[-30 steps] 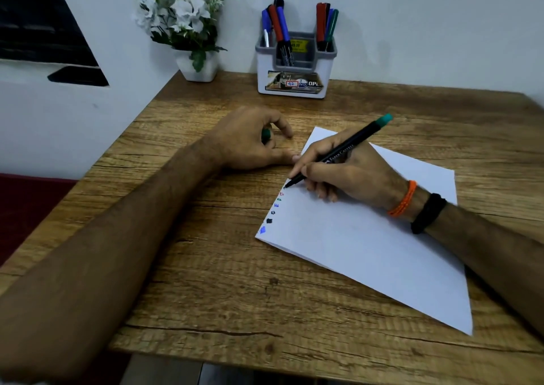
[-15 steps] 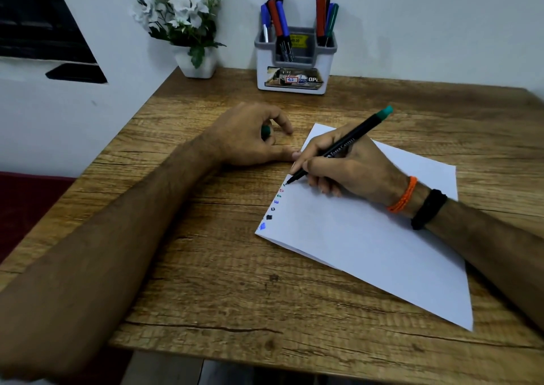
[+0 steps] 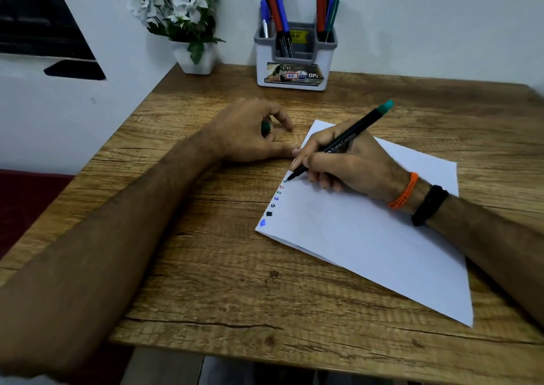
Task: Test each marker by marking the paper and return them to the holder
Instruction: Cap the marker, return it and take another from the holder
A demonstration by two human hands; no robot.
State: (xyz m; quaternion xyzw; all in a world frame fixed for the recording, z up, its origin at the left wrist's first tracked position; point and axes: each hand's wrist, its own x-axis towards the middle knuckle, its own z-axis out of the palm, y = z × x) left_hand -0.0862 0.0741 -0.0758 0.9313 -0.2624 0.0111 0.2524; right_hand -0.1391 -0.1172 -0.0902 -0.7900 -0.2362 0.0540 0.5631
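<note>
Green-ended marker on the paper

Right hand (image 3: pixel 344 163) grips the marker (image 3: pixel 338 146), tip at the paper's (image 3: pixel 368 237) left edge; left hand (image 3: pixel 250 131) pinches its cap (image 3: pixel 265 127). Holder (image 3: pixel 294 57) at the tabletop's far edge holds more markers.

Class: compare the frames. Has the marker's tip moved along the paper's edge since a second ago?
No. The marker tip sits at the same spot at the top of the row of test marks along the paper edge.
</note>
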